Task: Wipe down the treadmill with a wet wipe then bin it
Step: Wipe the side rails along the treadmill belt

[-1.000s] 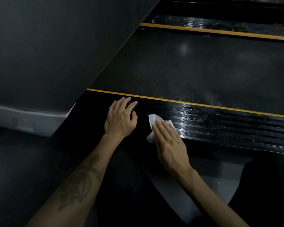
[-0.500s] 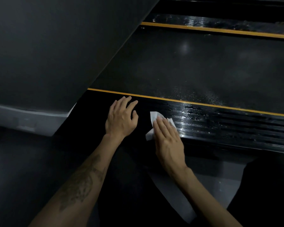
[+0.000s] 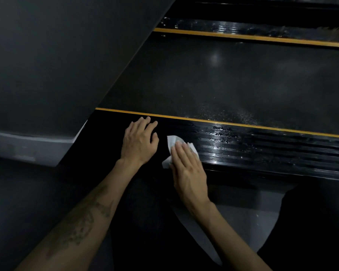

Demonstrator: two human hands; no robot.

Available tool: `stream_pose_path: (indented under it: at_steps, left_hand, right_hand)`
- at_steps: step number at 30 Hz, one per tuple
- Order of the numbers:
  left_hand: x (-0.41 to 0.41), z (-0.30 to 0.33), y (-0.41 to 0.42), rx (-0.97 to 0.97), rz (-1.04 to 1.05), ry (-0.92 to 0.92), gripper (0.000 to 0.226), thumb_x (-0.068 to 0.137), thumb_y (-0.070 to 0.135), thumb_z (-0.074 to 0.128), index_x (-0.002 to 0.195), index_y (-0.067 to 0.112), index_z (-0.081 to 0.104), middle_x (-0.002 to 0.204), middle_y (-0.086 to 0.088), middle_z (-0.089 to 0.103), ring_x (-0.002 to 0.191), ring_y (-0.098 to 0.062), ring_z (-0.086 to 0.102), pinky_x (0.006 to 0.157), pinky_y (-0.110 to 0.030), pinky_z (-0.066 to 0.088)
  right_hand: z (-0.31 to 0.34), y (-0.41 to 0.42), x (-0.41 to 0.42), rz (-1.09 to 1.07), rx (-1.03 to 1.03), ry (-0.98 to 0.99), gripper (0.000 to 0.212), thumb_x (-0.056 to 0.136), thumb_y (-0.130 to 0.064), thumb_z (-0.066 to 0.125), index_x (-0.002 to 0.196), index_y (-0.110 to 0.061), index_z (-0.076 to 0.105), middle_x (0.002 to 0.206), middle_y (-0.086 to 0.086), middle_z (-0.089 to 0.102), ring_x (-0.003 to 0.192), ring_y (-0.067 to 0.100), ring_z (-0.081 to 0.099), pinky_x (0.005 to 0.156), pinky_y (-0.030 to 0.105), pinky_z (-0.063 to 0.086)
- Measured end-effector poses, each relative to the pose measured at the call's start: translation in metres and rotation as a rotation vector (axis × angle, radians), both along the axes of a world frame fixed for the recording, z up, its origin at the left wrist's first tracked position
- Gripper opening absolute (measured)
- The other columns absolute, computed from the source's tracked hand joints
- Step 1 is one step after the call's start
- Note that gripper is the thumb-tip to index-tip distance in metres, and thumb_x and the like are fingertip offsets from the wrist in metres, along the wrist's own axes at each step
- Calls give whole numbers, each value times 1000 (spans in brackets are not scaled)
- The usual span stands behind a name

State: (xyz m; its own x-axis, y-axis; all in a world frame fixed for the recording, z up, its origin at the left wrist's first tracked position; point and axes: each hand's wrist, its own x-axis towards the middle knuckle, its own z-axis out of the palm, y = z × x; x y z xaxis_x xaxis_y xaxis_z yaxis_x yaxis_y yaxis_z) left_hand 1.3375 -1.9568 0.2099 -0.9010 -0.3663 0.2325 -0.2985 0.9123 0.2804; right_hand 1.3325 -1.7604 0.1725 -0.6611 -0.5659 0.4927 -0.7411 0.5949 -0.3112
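Flat and straight-fingered, the right hand (image 3: 188, 169) presses down on the wet wipe (image 3: 172, 142), pinning it to the near side rail (image 3: 262, 151) of the treadmill; the fingers lie close together and do not curl round the cloth. To its left, the left hand (image 3: 138, 142) rests palm-down on the same rail with its fingers spread, holding nothing, its fingertips almost at the yellow stripe (image 3: 243, 125).

White and crumpled, the wet wipe sits just below the centre of the frame. One folded corner sticks up beyond the fingertips, a second flap pokes out at the lower left by the thumb side of the hand, and a thin edge shows to the right of the fingers; the rest is hidden under the hand.

That rail is glossy black with lengthwise ribs. To the right of the wipe it shines with streaks and beads of moisture, while the stretch under the left hand looks dark and matte. Beyond the yellow stripe lies the wide dark belt (image 3: 223, 79), speckled with small droplets towards the right. A second yellow stripe (image 3: 262, 38) and a wet-looking far rail (image 3: 243, 27) cross the top of the frame.

Upper left is filled by a large dark grey panel (image 3: 47, 55) with a paler lower edge. A tattoo marks the left forearm (image 3: 82, 222) at lower left. Pale floor (image 3: 233, 222) shows between dark shapes at the bottom.
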Motion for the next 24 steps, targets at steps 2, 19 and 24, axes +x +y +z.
stream_pose_path:
  at_steps: [2, 19, 24]
  left_hand:
    - [-4, 5, 1, 7, 12, -22, 42, 100, 29, 55, 140, 14, 60, 146, -9, 55, 140, -28, 46, 117, -49, 36]
    - [-16, -5, 23, -18, 79, 73, 42, 99, 32, 54, 134, 12, 62, 141, -11, 56, 137, -30, 47, 121, -51, 30]
    - [-17, -9, 23, -20, 86, 86, 40, 98, 29, 55, 134, 13, 63, 140, -12, 57, 135, -31, 48, 119, -52, 33]
  right_hand:
    - [1, 8, -1, 47, 37, 11, 52, 96, -9, 69, 145, -1, 54, 155, 15, 47, 148, 30, 40, 122, 42, 30]
    - [4, 69, -8, 20, 142, -1, 53, 102, -25, 52, 151, -4, 47, 162, 12, 37, 153, 26, 31, 121, 46, 34]
    - [8, 41, -15, -131, 156, -5, 58, 100, -29, 52, 149, 0, 48, 160, 17, 39, 152, 30, 33, 124, 42, 24]
